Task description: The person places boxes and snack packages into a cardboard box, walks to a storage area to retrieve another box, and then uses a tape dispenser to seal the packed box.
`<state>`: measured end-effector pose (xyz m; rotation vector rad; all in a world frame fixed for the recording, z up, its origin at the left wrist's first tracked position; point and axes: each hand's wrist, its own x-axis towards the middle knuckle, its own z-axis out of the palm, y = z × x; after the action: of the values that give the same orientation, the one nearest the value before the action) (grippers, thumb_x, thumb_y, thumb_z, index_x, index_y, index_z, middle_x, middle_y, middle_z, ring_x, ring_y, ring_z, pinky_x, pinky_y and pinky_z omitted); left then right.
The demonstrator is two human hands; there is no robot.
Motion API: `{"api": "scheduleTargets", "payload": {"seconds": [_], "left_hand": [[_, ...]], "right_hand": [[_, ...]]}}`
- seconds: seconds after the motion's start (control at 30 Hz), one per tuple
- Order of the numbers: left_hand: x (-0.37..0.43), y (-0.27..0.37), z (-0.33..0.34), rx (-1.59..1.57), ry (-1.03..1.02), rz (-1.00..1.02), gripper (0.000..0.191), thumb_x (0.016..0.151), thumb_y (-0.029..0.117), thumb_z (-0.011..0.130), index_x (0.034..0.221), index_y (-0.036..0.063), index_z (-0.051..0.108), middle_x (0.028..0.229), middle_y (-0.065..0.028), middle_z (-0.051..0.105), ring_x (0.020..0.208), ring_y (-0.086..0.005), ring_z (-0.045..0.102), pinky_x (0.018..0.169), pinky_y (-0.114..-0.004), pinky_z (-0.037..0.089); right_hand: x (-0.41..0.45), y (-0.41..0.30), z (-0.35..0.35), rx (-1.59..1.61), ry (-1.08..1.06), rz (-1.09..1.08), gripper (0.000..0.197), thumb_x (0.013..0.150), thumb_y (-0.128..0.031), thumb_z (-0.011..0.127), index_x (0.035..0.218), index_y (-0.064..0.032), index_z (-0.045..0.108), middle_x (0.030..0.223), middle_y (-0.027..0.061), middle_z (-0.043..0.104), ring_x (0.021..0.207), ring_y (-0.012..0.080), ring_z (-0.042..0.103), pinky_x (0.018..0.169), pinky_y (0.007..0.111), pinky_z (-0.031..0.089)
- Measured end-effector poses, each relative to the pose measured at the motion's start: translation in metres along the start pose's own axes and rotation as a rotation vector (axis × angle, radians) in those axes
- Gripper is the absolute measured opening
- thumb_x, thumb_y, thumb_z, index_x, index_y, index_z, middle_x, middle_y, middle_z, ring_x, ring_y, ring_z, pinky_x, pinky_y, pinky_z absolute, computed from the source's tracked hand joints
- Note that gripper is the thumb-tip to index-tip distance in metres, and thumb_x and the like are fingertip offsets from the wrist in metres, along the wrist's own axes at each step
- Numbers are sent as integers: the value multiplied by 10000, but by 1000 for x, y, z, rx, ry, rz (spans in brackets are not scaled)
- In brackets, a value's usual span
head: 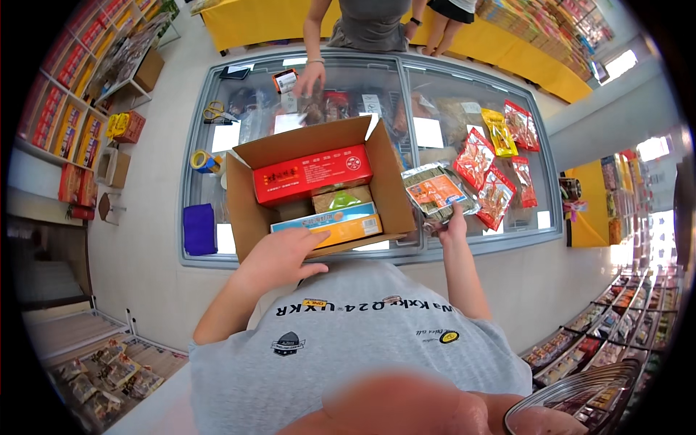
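Observation:
An open cardboard carton stands before me on a glass-topped chest freezer. Inside it lie a red printed box, a brown package with a green print and a blue-and-yellow box. My left hand reaches over the carton's near edge, fingertips on the blue-and-yellow box and thumb spread apart. To the carton's right, my right hand holds a clear packet of dark green sheets with an orange label, probably seaweed snack. Its thumb lies on the packet's front; the other fingers are hidden beneath.
Several red snack packets and a yellow packet lie right on the freezer. Scissors, tape rolls and a purple cloth lie left. Across it, another person's hand is near an orange-edged device.

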<state>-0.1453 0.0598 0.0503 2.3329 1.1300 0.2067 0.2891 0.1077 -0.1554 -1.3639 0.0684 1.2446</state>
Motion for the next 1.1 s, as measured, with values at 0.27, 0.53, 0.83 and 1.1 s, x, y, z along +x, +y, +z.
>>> {"api": "scheduleTargets", "payload": {"seconds": [0.27,0.53,0.83,1.1], "left_hand": [[-21,-19,15,-10,-137,-19,439,904,234,687,1307,83,600,1081,-153,674,1006,-351,646,858,-446,530],[-20,-10,27,30,-49,-84,342,921,231,656,1233,91,657,1052,-152,699,994,-353,652,836,-447,534],[-4,39,31,112,-29,-571,339,877,260,709,1161,75,719,1084,-166,713,941,-344,680,820,-427,539],[49,106,59,117,55,-582,420,860,327,753,1185,64,707,1101,-132,722,854,-278,694,754,-366,543]], "right_hand": [[9,20,7,22,42,-119,410,955,-279,631,1258,-24,523,1093,155,648,858,302,678,489,380,517],[89,40,31,94,-40,-109,437,969,-222,651,1294,12,475,1149,184,621,936,362,675,601,499,610],[179,77,39,-366,-207,189,522,949,-328,687,1345,-25,530,1253,124,629,1059,275,654,841,477,559],[143,7,-33,-1036,-529,-335,493,857,-342,713,1194,16,669,1271,222,647,1164,406,594,979,454,476]]}}
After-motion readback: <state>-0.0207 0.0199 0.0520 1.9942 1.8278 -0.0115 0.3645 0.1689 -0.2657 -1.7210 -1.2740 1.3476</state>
